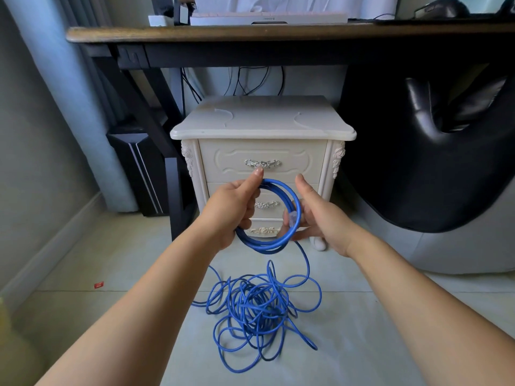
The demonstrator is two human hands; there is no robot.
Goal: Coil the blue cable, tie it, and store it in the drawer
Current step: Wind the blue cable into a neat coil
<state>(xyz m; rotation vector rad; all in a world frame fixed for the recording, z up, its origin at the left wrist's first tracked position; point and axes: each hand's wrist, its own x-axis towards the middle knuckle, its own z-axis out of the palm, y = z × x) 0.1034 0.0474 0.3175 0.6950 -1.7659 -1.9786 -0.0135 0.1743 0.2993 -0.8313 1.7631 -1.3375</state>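
A small coil of the blue cable (274, 240) hangs between my hands in front of the cream nightstand. My left hand (231, 210) grips the coil's left side, thumb raised along its top. My right hand (315, 215) holds the coil's right side, where the clear plug end (292, 218) lies against the loops. From the coil a strand drops to a loose tangled pile of cable (256, 310) on the floor. The nightstand's top drawer (301, 162) is closed behind the coil. Two thin white ties (225, 117) lie on the nightstand's top.
The nightstand (262, 126) stands under a dark wooden desk (250, 33). A black computer tower (142, 174) stands at the left, a black and grey seat (434, 190) at the right. A small red scrap (99, 285) lies on the tiled floor.
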